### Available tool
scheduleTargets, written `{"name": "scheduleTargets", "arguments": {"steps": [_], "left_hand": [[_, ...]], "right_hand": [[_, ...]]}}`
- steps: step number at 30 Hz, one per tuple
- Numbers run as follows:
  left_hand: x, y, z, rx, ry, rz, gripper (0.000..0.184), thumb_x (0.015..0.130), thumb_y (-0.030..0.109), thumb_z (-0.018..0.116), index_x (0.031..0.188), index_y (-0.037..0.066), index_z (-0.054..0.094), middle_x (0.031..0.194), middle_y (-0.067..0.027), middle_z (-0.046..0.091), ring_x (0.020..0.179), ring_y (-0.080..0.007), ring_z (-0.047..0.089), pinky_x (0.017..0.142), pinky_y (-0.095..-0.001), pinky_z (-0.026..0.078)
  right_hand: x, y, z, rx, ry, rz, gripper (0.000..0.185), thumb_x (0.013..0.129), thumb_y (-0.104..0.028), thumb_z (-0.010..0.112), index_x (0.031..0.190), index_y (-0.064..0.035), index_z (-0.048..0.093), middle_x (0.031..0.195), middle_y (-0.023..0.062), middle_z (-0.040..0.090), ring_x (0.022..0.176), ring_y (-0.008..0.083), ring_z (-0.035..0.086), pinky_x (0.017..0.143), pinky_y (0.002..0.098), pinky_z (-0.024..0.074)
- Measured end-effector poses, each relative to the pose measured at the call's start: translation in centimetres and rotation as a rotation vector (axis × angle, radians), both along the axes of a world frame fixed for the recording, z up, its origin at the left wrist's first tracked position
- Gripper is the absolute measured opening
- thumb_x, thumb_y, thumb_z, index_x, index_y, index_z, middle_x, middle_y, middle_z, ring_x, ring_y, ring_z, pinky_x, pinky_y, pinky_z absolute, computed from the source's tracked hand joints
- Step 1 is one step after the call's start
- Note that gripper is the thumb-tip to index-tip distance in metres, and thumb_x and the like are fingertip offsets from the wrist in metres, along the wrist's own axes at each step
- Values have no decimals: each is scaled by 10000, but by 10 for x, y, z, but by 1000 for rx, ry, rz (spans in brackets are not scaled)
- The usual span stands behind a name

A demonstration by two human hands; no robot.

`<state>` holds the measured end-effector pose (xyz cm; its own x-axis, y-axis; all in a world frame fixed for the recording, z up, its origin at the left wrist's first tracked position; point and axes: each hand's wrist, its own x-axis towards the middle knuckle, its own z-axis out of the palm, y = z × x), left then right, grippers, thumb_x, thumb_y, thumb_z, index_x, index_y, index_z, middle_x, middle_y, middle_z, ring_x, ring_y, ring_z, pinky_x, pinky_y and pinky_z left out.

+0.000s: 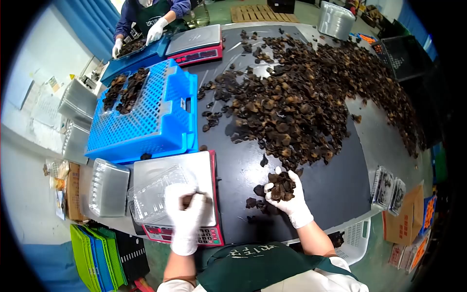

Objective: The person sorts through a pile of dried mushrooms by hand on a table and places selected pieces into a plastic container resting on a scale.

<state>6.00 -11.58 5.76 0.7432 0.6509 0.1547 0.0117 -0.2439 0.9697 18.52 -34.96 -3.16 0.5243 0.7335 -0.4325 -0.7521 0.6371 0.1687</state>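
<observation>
My left hand (186, 214), white-gloved and slightly blurred, is closed around a few brown wood ear mushrooms (187, 201). It is above the right side of a clear plastic tray (153, 197), which rests on a red-framed digital scale (198, 168). My right hand (295, 207), also gloved, cups a handful of dark brown wood ear mushrooms (281, 187) over the dark tabletop. Beside that hand on the left lie several loose dark pieces (253, 202). A large pile of wood ear mushrooms (292, 112) spreads beyond it.
Left of the pile stands an upturned blue crate (141, 117) bearing filled clear trays (131, 92). Stacked clear trays (109, 187) stand left of my scale. At the far left, a co-worker's gloved hand (156, 30) is near another scale (197, 41). A black crate (404, 56) is at right.
</observation>
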Motion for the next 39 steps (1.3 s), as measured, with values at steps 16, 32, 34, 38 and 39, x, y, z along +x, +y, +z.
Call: {"name": "scheduleTargets", "arguments": {"steps": [16,32,34,38,39], "left_hand": [[-33,84,-41,47,152,30,228,806,-38,629,1011,29,554,942,-57,532,882,-154,562,803,-286,469],[-58,116,-54,304,83,144,365,1017,213,361,1230,-19,546,1229,-160,550,1131,-264,544,997,-373,408],[-58,115,-48,477,119,33,362,976,191,405,1226,-13,569,1288,-185,533,1207,-327,508,1063,-412,353],[-57,107,-41,557,135,10,371,978,211,408,1217,-16,578,1292,-195,527,1225,-347,488,1075,-422,339],[-57,105,-39,553,72,51,360,991,222,406,1196,-17,581,1264,-189,538,1213,-333,496,1064,-413,350]], "right_hand": [[4,169,75,-166,-684,448,308,904,-295,587,1065,-36,629,988,99,657,801,264,635,685,339,509],[3,167,68,-719,-1698,338,367,900,-151,575,1243,-20,573,1123,154,647,1018,225,629,896,322,482],[13,139,65,-785,-1662,355,311,923,-128,558,1211,-15,596,1109,128,654,1002,186,624,885,295,481],[11,63,45,-994,-1498,241,243,900,-86,578,1122,-18,647,1041,86,670,973,154,622,868,288,484],[11,39,33,-1105,-1503,210,230,894,-68,578,1105,-17,654,1027,79,669,963,148,620,866,284,482]]}}
